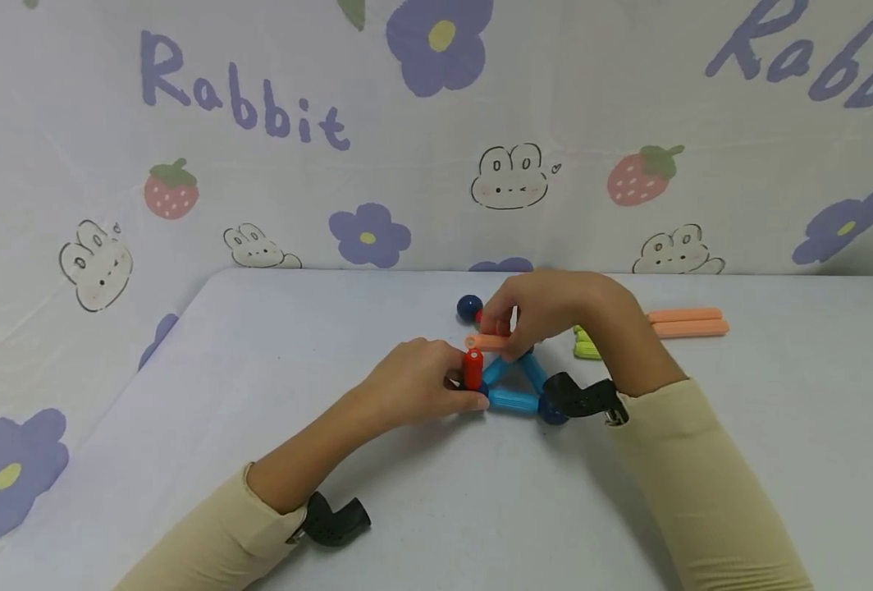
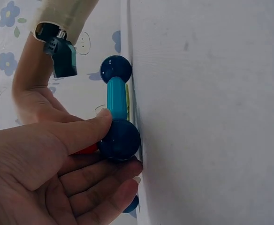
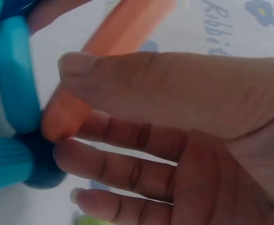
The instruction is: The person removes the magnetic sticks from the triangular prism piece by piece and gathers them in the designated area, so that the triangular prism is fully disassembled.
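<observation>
A triangle of light blue magnetic rods point(image 1: 514, 400) with dark blue balls at its corners lies on the table. My left hand point(image 1: 422, 377) grips the triangle's near-left dark blue ball point(image 2: 120, 140), its thumb close to the joint with a blue rod. On that ball a red rod point(image 1: 473, 371) stands upright beside the left fingers. Over the triangle, my right hand point(image 1: 547, 308) pinches an orange rod point(image 1: 486, 342) between thumb and fingers. In the head view, the orange rod's left end is right by the red rod's top. In the right wrist view, its lower end overlaps a dark blue ball point(image 3: 43, 164).
Behind the right hand is another dark blue ball point(image 1: 469, 309) with a bit of red beside it. Yellow-green rods point(image 1: 587, 349) and two orange rods point(image 1: 690, 328) lie to the right, partly behind the right forearm. A printed cloth point(image 1: 407, 164) hangs behind the white table point(image 1: 422, 525).
</observation>
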Motion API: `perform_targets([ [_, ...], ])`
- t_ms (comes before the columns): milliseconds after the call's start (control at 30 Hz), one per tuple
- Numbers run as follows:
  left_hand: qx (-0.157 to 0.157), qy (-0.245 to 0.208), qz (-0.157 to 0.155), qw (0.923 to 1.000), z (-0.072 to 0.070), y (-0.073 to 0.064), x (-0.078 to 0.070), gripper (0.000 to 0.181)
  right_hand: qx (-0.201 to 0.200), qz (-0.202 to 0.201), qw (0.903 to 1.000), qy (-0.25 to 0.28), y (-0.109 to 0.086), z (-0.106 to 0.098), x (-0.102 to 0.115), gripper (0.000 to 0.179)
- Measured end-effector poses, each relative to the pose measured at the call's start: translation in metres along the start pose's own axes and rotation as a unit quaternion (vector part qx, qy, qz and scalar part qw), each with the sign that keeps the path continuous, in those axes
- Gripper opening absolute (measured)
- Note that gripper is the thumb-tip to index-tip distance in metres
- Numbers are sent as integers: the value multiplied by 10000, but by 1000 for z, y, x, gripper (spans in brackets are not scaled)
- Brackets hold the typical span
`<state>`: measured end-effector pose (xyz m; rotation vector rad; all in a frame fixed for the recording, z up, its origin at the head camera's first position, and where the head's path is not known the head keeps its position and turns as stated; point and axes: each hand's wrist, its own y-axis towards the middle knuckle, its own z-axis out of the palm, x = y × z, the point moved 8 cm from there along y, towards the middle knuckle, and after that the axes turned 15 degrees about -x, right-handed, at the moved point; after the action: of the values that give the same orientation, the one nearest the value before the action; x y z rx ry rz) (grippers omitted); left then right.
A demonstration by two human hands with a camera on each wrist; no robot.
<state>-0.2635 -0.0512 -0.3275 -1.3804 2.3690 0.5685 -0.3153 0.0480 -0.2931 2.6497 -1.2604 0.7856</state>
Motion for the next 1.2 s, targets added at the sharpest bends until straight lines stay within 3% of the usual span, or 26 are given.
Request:
perform_targets([
  [133,-25,31,52,10000,0,1,-2,25,68,25,10000,25,2,3,-7,8],
  [300,-49,37,13,10000,-1,1,-2,25,-171,131,9994,261,2,-2,-12,2],
  [500,10,71,-77,9999,1,1,-1,26,-347,512,9931,997,2,-4,-23,5],
  [800,50,87,-182,9998,2,1,0,28,-535,674,9895,1158,1,-6,-28,14],
  [1000,26,81,-153,9998,2,2,-1,28,-630,396,9874,1394,1,-12,-24,16],
  [1200,62,26,-168,9998,1,0,-1,26,-955,51,9919,831,3,-15,-24,12],
])
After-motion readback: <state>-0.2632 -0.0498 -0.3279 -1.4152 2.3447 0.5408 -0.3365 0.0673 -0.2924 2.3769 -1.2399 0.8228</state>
